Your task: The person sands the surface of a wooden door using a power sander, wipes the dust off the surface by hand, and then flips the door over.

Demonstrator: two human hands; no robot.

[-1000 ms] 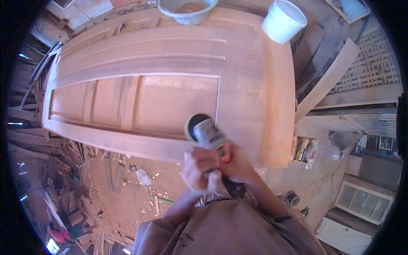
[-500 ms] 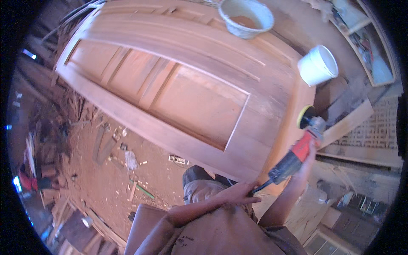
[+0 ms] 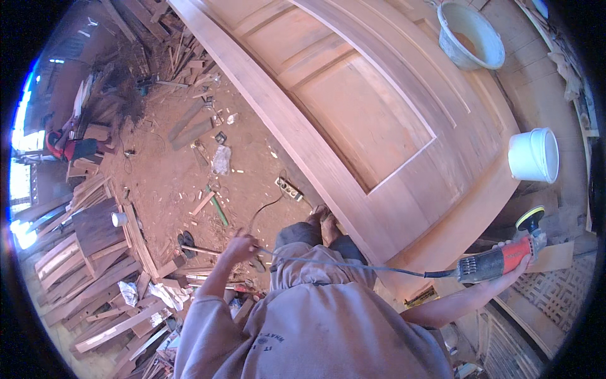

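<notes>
My right hand [image 3: 519,266] is wrapped round the body of a red and black angle grinder [image 3: 495,260], held off to the right. On its head sits a round yellow-edged sanding pad [image 3: 530,217], facing up. A dark power cord [image 3: 353,265] runs from its rear across my front to my left hand [image 3: 238,247], which is closed on it out to the left. Beyond the cord lies a large panelled wooden door [image 3: 404,221], its near corner just ahead of me.
A white bucket [image 3: 533,155] and a grey basin [image 3: 468,38] stand along the door's right side. On the dusty floor lie a power strip [image 3: 289,189], wood scraps and a green stick [image 3: 218,210]. Stacked boards [image 3: 107,284] fill the left, where another person [image 3: 63,145] sits.
My left hand has moved from beside the grinder's rear far out to the left, stretching the cord across me. The grinder has moved right. The view has turned leftward.
</notes>
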